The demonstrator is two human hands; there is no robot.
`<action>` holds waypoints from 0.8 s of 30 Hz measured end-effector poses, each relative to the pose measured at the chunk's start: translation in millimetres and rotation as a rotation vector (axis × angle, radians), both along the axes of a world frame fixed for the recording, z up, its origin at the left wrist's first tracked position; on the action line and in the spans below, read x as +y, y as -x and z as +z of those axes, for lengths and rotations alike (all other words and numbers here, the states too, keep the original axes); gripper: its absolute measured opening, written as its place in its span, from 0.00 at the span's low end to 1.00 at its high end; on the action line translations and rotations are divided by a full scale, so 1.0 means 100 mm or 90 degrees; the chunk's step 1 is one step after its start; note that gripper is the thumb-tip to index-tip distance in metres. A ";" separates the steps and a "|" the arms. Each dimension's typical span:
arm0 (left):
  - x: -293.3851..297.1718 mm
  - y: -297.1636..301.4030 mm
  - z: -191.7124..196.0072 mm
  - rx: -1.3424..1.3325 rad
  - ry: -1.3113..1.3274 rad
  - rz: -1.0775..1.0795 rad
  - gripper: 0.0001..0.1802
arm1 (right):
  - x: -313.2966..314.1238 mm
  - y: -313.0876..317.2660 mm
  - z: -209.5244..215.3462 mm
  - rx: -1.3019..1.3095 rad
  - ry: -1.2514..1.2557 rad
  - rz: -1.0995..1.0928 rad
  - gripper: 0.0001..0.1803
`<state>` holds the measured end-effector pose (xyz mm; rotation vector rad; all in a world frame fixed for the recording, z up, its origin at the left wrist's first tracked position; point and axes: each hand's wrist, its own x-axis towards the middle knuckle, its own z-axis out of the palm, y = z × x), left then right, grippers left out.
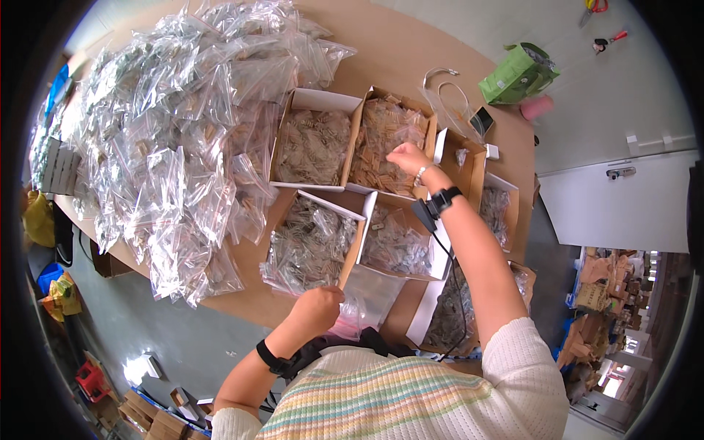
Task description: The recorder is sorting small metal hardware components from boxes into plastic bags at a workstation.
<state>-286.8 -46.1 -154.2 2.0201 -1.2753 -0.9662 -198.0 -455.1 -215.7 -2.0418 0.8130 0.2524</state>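
Note:
My right hand [409, 158] is over a cardboard box of small tan pieces in clear wrapping [381, 136]. Its fingers are pinched together, and whatever they hold is too small to tell. Lower down, my left hand [318, 309] is closed beside the near corner of a white-edged box of small clear packets [312, 238]. Next to that hand lie flat clear plastic bags [370, 293] with pinkish edges; the fingers' grip is hidden. Another box [396, 238], holding small clear packets, sits between my two hands.
A large heap of filled clear zip bags [191, 132] covers the table's left side. More boxes stand around: one of greyish packets [314, 147], a nearly bare one [462, 165], another at right [495, 209]. A green bag [517, 73] and white cable [447, 92] are far right.

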 end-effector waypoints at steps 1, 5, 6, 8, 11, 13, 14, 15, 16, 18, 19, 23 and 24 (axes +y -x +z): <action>-0.01 -0.01 0.01 -0.005 0.002 -0.004 0.11 | 0.00 -0.07 -0.08 0.019 0.121 0.020 0.24; 0.00 -0.05 0.07 0.012 -0.015 0.038 0.10 | 0.23 -0.46 -0.14 0.187 0.294 0.043 0.31; 0.02 -0.05 0.08 0.013 -0.021 0.055 0.10 | 0.30 -0.50 -0.15 0.225 0.253 0.104 0.29; -0.03 -0.06 0.11 0.013 -0.018 0.051 0.10 | 0.35 -0.52 -0.26 0.300 0.307 0.067 0.22; -0.06 -0.09 0.12 0.020 -0.036 0.067 0.09 | 0.17 -0.52 -0.26 0.330 0.272 0.077 0.21; -0.09 -0.09 0.09 0.015 0.015 0.057 0.09 | -0.06 -0.41 -0.30 0.340 0.270 0.095 0.21; -0.12 -0.09 0.09 0.017 0.021 0.047 0.09 | -0.20 -0.29 -0.31 0.270 0.219 0.164 0.22; -0.16 -0.10 0.09 0.017 0.024 0.044 0.10 | -0.33 -0.18 -0.30 0.198 0.167 0.235 0.24; -0.13 -0.11 0.09 0.014 0.016 0.054 0.10 | -0.26 -0.07 -0.23 0.133 0.058 0.072 0.25; -0.08 -0.13 0.10 0.008 0.000 0.049 0.10 | -0.15 0.00 0.07 0.151 -0.034 0.048 0.22; -0.08 -0.14 0.11 0.002 -0.006 0.032 0.10 | -0.12 0.06 0.23 0.171 -0.118 0.012 0.19; -0.17 -0.15 0.15 0.000 0.002 0.009 0.10 | -0.12 0.42 0.50 0.013 -0.409 -0.094 0.14; -0.19 -0.14 0.21 0.024 0.048 0.030 0.11 | -0.07 0.50 0.64 -0.063 -0.551 -0.085 0.12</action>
